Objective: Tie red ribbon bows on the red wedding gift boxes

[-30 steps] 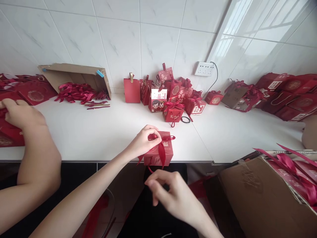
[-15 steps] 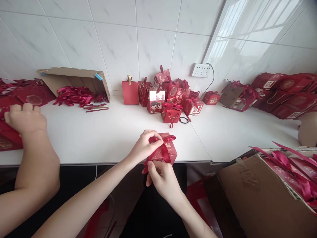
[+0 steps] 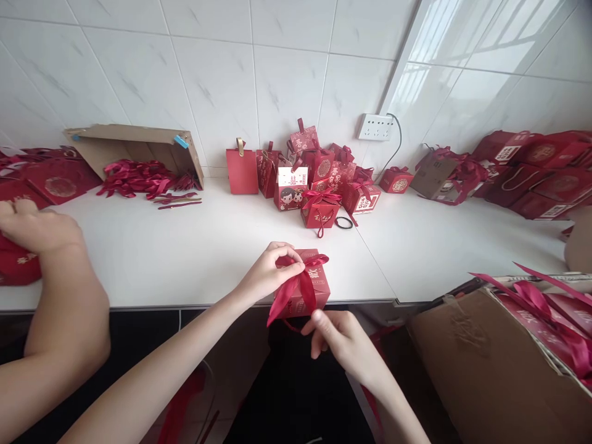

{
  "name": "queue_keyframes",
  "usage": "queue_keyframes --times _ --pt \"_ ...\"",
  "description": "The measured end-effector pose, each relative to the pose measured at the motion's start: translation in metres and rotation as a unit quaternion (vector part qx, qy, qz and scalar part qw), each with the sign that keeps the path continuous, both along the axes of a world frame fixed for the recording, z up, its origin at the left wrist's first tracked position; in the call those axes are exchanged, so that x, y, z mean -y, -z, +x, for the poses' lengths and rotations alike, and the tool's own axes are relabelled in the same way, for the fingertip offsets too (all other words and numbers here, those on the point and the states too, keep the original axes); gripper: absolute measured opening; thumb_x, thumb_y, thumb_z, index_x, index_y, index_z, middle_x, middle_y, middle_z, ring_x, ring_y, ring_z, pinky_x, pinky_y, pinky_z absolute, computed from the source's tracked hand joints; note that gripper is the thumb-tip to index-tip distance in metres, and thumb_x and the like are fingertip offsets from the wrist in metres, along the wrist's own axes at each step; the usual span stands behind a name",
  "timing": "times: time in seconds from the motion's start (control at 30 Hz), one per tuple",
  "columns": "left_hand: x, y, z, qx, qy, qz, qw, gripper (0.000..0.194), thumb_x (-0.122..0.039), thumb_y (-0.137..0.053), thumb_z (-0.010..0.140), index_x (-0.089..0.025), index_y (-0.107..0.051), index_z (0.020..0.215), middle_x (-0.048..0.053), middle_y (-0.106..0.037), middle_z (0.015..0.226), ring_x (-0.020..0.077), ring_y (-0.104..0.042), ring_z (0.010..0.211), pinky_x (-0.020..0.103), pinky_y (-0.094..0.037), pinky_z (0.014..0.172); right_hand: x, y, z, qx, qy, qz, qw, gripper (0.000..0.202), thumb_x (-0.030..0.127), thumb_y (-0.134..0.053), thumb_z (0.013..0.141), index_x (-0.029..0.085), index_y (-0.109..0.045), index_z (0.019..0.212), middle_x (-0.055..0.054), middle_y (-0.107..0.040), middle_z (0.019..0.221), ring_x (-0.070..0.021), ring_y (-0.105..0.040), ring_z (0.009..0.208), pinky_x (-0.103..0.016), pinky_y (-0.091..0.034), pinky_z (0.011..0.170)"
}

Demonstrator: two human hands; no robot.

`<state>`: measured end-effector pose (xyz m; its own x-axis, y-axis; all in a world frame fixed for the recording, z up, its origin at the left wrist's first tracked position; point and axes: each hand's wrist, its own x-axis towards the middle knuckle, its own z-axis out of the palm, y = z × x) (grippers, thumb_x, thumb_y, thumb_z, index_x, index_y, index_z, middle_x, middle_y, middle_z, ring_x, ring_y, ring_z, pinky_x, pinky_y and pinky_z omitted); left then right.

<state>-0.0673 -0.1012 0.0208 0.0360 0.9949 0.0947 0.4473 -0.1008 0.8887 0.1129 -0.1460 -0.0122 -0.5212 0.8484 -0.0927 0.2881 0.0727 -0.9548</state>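
Note:
A red gift box point(image 3: 320, 290) with gold lettering sits at the table's front edge, tied with a dark red satin ribbon point(image 3: 285, 297). My left hand point(image 3: 274, 270) pinches the ribbon at the knot on top of the box, thumb and forefinger together. One ribbon tail slants down to the left; another hangs over the front of the box. By the end of that second tail is my right hand point(image 3: 345, 338), its fingers loosely bent and the thumb apart from the forefinger. A thin red cord loop point(image 3: 290, 327) shows beneath the box front.
Several decorated red boxes point(image 3: 319, 163) and a black ring point(image 3: 343, 223) stand behind. A cardboard box point(image 3: 198, 161) at left holds ribbons. Another carton point(image 3: 499, 370) of red boxes is at right. At far left, another person's hand point(image 3: 41, 228) rests by red bags.
My right hand has let go of the left ribbon tail and moved right, to the lower end of the other tail. My left hand stays at the knot. The other person's hand shifted slightly.

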Motion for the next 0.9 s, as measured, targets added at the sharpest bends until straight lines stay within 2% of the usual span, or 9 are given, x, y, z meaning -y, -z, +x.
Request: queue_keyframes --times 0.1,0.23,0.43,0.67,0.9 --pt "0.000 -0.001 0.001 -0.008 -0.002 0.006 1.000 0.014 -0.035 -0.059 0.074 -0.021 -0.062 0.078 0.004 -0.052 0.109 0.0227 -0.046 0.115 0.037 -0.032 0.103 -0.001 -0.002 -0.004 -0.035 0.065 0.017 0.997 0.053 0.058 -0.036 0.088 0.015 -0.064 0.074 -0.001 -0.061 0.051 -0.0128 -0.053 0.053 -0.024 -0.040 0.057" --pt "0.000 -0.001 0.001 -0.010 0.004 0.009 1.000 0.013 -0.034 -0.059 0.074 -0.022 -0.062 0.077 0.004 -0.052 0.108 0.0218 -0.047 0.114 0.036 -0.031 0.104 -0.003 -0.006 -0.011 -0.052 0.085 0.043 0.994 0.047 0.054 -0.040 0.087 0.016 -0.060 0.068 0.000 -0.056 0.048 -0.0111 -0.046 0.048 -0.024 -0.037 0.053" --pt "-0.001 -0.001 -0.001 -0.004 0.024 0.001 1.000 0.014 -0.035 -0.060 0.073 -0.021 -0.061 0.075 0.005 -0.052 0.109 0.0232 -0.045 0.117 0.037 -0.031 0.104 -0.009 -0.003 0.005 -0.123 0.040 -0.025 0.991 0.044 0.053 -0.042 0.087 0.018 -0.054 0.063 0.004 -0.048 0.041 -0.0105 -0.047 0.044 -0.024 -0.039 0.055" --pt "-0.002 -0.004 0.000 -0.012 0.042 -0.006 0.999 0.013 -0.034 -0.059 0.074 -0.021 -0.061 0.074 0.004 -0.051 0.110 0.0229 -0.047 0.114 0.035 -0.038 0.100 -0.013 -0.002 0.013 -0.112 0.021 -0.022 0.993 0.043 0.051 -0.044 0.086 0.017 -0.053 0.061 0.004 -0.046 0.041 -0.0096 -0.045 0.044 -0.023 -0.036 0.052" --pt "-0.001 -0.002 0.001 -0.024 0.042 0.004 0.999 0.012 -0.033 -0.059 0.074 -0.022 -0.062 0.073 0.004 -0.052 0.111 0.0230 -0.049 0.113 0.037 -0.038 0.100 -0.018 -0.005 0.017 -0.092 0.005 -0.030 0.995 0.042 0.050 -0.045 0.086 0.018 -0.052 0.061 0.003 -0.050 0.045 -0.0094 -0.044 0.044 -0.023 -0.037 0.053"
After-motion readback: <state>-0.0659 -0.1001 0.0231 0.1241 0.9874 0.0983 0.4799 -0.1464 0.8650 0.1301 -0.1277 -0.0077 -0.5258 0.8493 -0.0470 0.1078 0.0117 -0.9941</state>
